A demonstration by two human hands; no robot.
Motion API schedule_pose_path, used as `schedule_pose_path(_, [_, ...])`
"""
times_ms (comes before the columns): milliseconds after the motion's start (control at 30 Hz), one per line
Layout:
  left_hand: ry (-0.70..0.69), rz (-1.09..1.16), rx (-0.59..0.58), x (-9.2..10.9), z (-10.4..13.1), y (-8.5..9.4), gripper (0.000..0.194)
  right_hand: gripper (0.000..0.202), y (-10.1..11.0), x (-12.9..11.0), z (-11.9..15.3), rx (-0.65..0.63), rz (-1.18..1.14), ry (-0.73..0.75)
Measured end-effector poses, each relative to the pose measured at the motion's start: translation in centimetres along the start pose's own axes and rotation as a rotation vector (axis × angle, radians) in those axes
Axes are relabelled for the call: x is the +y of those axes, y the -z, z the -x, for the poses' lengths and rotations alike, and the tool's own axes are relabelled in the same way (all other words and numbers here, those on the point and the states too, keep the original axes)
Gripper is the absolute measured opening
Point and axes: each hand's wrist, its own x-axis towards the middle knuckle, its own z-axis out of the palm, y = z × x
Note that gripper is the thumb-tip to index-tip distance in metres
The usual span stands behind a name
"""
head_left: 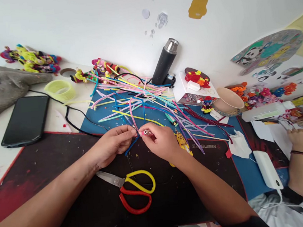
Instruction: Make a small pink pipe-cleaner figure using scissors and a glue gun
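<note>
Over the dark mat, my left hand (119, 140) and my right hand (161, 141) meet fingertip to fingertip. Between the closed left thumb and index finger are pipe cleaners; a pink pipe cleaner (131, 112) and a blue pipe cleaner (144, 111) loop up from there. The right fingers are closed on a small pink tool with a round metal end (145, 132), its exact kind unclear. Its tip and the pinched ends are partly hidden by my fingers. Below the hands lie scissors (121, 182) with yellow and red handles, touched by neither hand.
Loose pipe cleaners (149, 92) spread behind my hands. A black thermos (164, 62) stands by the wall. At left are a phone (25, 121) and a tape roll (60, 90). A white power bank (267, 170) lies at right, near another person's hands (302, 141).
</note>
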Motion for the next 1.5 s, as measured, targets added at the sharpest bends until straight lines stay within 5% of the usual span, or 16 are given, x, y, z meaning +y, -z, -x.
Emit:
schedule_pose_path(267, [0.017,-0.021,0.017,-0.1,0.0,0.1,0.056,0.019,0.0,-0.2,0.1,-0.014,-0.033,-0.01])
schedule_pose_path(633, [-0.097,-0.004,0.113,0.3,-0.2,-0.3,0.057,0.02,0.1,-0.7,0.2,0.058,-0.359,-0.17])
schedule_pose_path(833, [-0.116,0.049,0.121,0.3,-0.1,-0.4,0.055,0.023,-0.6,-0.5,0.6,-0.037,-0.493,-0.216])
schedule_pose_path(1500, [-0.128,0.081,0.096,0.5,0.0,-0.6,0.057,0.037,-1.2,-1.9,0.1,-0.143,-0.447,-0.229])
